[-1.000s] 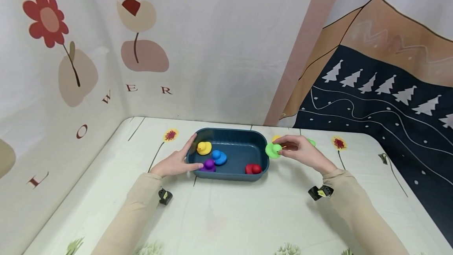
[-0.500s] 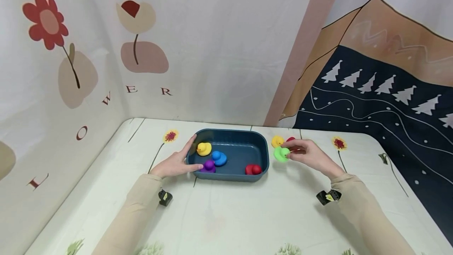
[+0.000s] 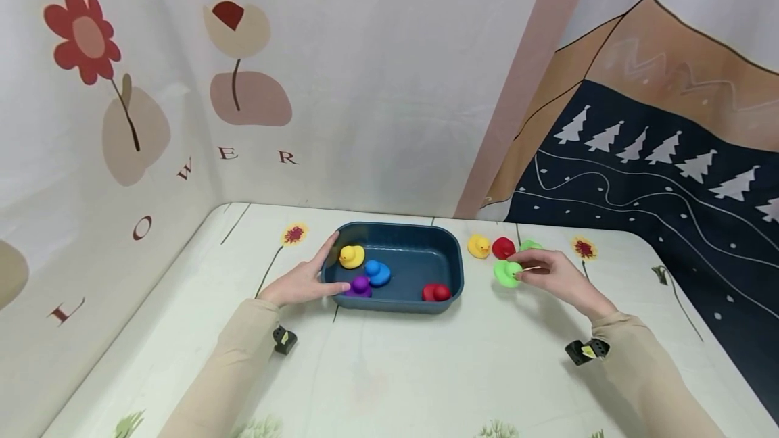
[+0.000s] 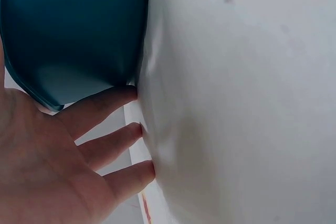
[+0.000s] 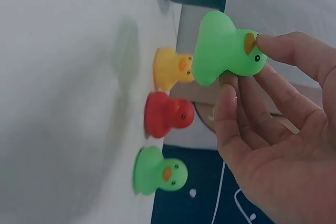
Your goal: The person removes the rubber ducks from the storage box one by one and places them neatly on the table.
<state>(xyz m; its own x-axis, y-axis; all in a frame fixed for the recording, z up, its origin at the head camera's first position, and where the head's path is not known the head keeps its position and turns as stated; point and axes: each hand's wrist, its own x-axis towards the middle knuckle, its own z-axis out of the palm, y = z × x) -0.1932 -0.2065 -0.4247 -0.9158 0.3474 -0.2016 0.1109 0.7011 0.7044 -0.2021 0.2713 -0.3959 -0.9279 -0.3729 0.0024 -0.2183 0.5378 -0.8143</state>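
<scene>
In the head view, a dark blue tray [image 3: 420,305] stands on the table. Inside are a yellow duck [image 3: 351,257], a blue duck [image 3: 377,273], a purple duck [image 3: 359,286] and a red duck [image 3: 436,292]. My left hand [image 3: 298,282] rests spread at its left end, thumb across the near rim by the purple duck. From the left wrist view, those fingers look straight, their tips on the table. My right hand [image 3: 556,279] pinches a light green toy duck [image 5: 220,48] by the head, held in the air right of the tray.
Behind the held duck, a yellow duck [image 5: 170,68], a red duck [image 5: 165,115] and another green duck [image 5: 157,171] stand in a row on the table. A printed cloth [image 3: 365,120] hangs along the table's back edge.
My right hand has carried the green duck rightward from the tray's right rim, uncovering the yellow and red ducks behind. The left hand and tray stay put.
</scene>
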